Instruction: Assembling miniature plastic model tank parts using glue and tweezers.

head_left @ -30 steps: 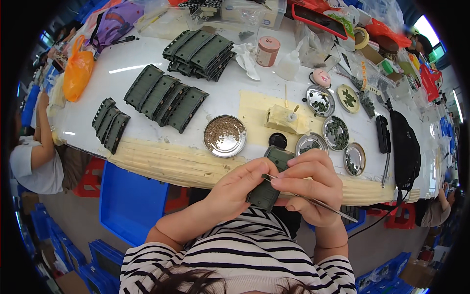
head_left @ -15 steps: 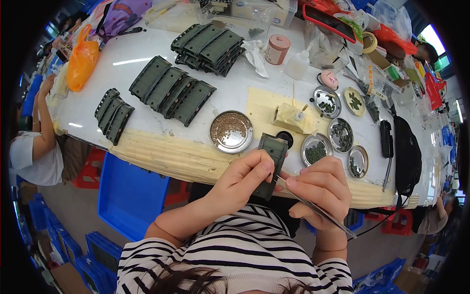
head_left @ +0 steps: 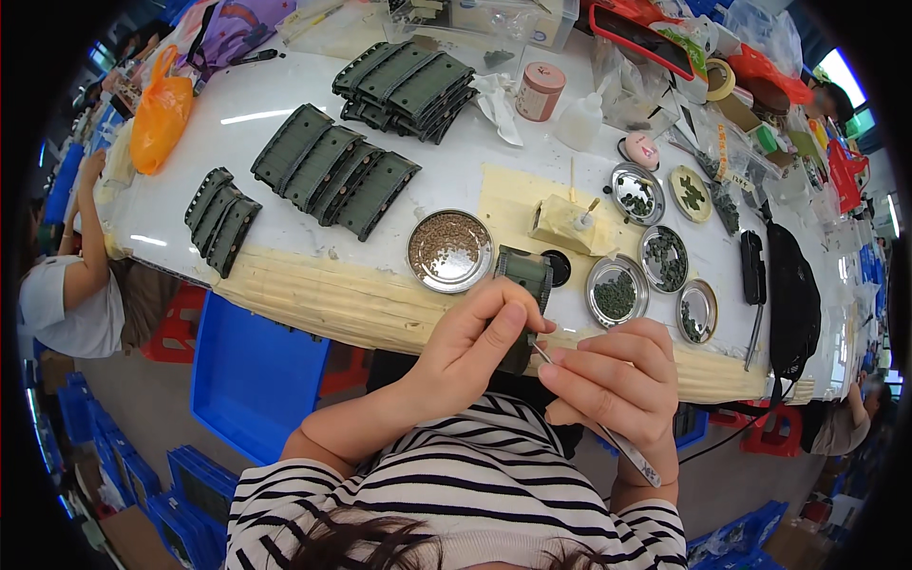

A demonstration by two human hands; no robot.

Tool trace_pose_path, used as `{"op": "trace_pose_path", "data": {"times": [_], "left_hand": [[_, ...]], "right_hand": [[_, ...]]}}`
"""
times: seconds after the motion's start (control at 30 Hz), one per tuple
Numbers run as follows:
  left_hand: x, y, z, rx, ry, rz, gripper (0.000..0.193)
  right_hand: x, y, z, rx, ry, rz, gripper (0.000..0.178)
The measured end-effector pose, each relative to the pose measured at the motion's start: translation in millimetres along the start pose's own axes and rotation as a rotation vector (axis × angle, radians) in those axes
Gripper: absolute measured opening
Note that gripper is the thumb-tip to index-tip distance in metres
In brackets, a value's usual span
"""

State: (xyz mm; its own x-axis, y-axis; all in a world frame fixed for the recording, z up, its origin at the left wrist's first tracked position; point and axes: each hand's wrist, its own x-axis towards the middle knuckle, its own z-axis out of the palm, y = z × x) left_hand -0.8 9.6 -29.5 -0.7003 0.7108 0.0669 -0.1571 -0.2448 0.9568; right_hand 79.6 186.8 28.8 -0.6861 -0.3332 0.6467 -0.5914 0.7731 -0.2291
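Note:
A dark green curved panel with rivet-like edges is pinched between the thumb and fingers of my left hand, just off the table's near edge. From the other side my right hand grips metal tweezers. Their tip meets the panel's right edge by my left thumb. Whether the tips hold a small part is too fine to make out. Beyond the panel sits a round metal dish of small brown pieces. Right of it are a small black lid and a metal dish of tiny dark green parts.
Similar green panels lie in a pile, a middle row and a small group. A yellowish block holds thin sticks. More dishes, a pink jar, a black pouch and a blue bin surround me.
The panel has shifted slightly up and left with my left hand. My right hand has turned, so the tweezers stand steeper, their back end swinging down and left.

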Motion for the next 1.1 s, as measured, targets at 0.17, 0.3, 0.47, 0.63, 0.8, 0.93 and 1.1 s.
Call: {"op": "trace_pose_path", "data": {"times": [0.17, 0.3, 0.47, 0.63, 0.8, 0.93, 1.1], "left_hand": [[3.6, 10.8, 15.2, -0.325, 0.146, 0.011, 0.045], [0.1, 5.1, 7.0, -0.369, 0.075, -0.092, 0.046], [-4.0, 5.7, 4.7, -0.310, 0.049, -0.099, 0.036], [-4.8, 5.1, 4.5, -0.243, 0.038, -0.076, 0.036], [-5.2, 5.5, 5.2, -0.208, 0.056, -0.071, 0.036], [-5.4, 4.8, 4.5, -0.208, 0.048, -0.067, 0.036], [-4.9, 8.1, 5.1, -0.279, 0.033, -0.103, 0.036]], "right_hand": [[-2.3, 0.5, -5.5, -0.111, 0.052, 0.074, 0.030], [-1.6, 4.2, -4.8, -0.216, 0.067, 0.084, 0.030], [3.4, 5.8, -4.0, -0.240, 0.068, 0.059, 0.030], [5.1, 7.4, -1.9, -0.238, 0.062, 0.048, 0.030], [5.1, 9.5, 0.0, -0.245, 0.059, 0.036, 0.031], [5.9, 10.2, -0.6, -0.223, 0.059, 0.033, 0.030], [8.3, 10.3, -2.2, -0.127, 0.074, 0.077, 0.031]]}}
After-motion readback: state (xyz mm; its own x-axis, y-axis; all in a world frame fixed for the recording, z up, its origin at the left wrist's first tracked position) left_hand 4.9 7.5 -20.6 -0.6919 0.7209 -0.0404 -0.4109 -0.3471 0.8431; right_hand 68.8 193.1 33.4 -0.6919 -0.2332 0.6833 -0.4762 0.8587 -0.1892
